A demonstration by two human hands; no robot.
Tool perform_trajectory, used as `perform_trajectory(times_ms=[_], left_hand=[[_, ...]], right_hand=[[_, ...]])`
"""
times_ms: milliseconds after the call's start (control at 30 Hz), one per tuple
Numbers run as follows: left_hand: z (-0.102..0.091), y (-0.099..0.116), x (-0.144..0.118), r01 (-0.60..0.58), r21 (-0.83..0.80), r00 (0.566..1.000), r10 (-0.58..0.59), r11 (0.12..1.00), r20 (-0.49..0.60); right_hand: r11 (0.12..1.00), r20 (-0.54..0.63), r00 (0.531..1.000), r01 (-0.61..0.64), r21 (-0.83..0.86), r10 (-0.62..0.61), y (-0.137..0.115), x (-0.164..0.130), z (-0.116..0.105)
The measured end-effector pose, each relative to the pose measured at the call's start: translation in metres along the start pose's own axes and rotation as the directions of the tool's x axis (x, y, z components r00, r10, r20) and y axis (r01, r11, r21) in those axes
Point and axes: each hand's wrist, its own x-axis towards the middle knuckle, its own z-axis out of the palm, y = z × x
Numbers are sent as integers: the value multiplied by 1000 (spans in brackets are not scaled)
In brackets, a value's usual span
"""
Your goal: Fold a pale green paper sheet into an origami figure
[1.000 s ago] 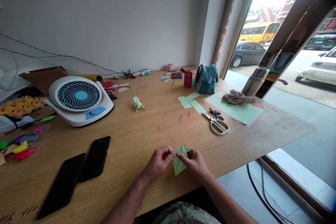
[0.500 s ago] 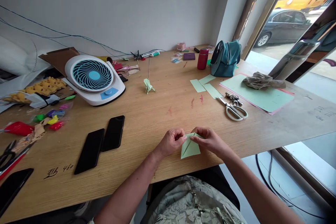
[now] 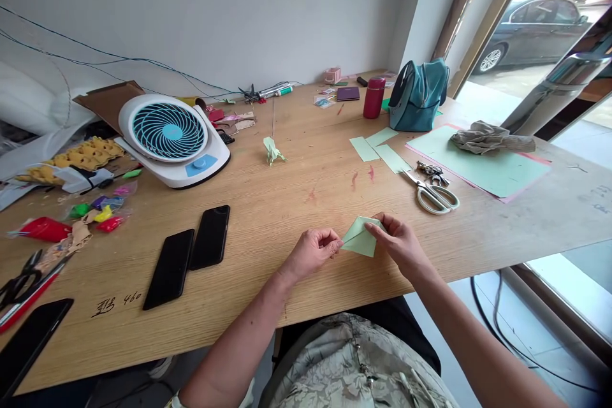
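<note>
Head view shows your two hands at the near edge of the table (image 3: 268, 229), meeting on a folded piece of pale green paper (image 3: 359, 239). Your left hand (image 3: 312, 254) pinches the paper's left tip between thumb and fingertips. Your right hand (image 3: 401, 243) holds its right side, fingers curled over the top edge and thumb underneath, so the paper sits between both hands, tilted and lifted just off the wood.

Beyond your right hand lie scissors (image 3: 433, 194) with a bunch of keys (image 3: 431, 171) touching their far end. Just left of them are three green strips (image 3: 377, 148). A large green sheet (image 3: 482, 166) lies to the right on a pink one, with a crumpled cloth (image 3: 488, 138) on its far part. A teal bag (image 3: 417, 95) and a red cup (image 3: 373, 97) stand side by side behind the strips.

Toward the middle of the table stands a small green paper figure (image 3: 272, 150). A white fan (image 3: 173, 139) sits far left of it. Two black phones (image 3: 190, 255) lie side by side to the left of your left hand, and a third (image 3: 29, 344) pokes in at the near left corner.
</note>
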Motion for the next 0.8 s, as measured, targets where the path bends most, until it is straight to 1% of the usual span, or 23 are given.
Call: perform_trajectory(times_ms=[67, 133, 233, 300, 467, 633, 700, 800], left_hand=[[0, 2, -1, -36, 73, 999, 39, 997, -32], [1, 4, -2, -73, 148, 995, 82, 986, -56], [2, 5, -3, -95, 205, 993, 108, 974, -52], [1, 6, -4, -98, 228, 993, 111, 969, -48], [0, 10, -5, -141, 264, 988, 151, 954, -18], [-2, 13, -6, -194, 327, 977, 213, 925, -25], [-3, 14, -7, -197, 311, 975, 218, 930, -33], [-1, 15, -8, -180, 241, 980, 195, 954, -39]], right_hand=[[1000, 21, 1000, -21, 23, 21, 1, -2, 0], [999, 69, 997, -37, 31, 34, 0, -5, -1], [999, 147, 989, -33, 19, 30, -5, -6, -3], [1000, 168, 985, -25, 12, 23, -8, -6, -3], [996, 140, 986, -92, 14, 89, -7, -1, -2], [987, 101, 989, -116, 112, 105, -2, -2, 0], [985, 98, 991, -107, 138, 94, -2, -3, 1], [990, 74, 995, -68, 123, 59, -3, -7, 4]])
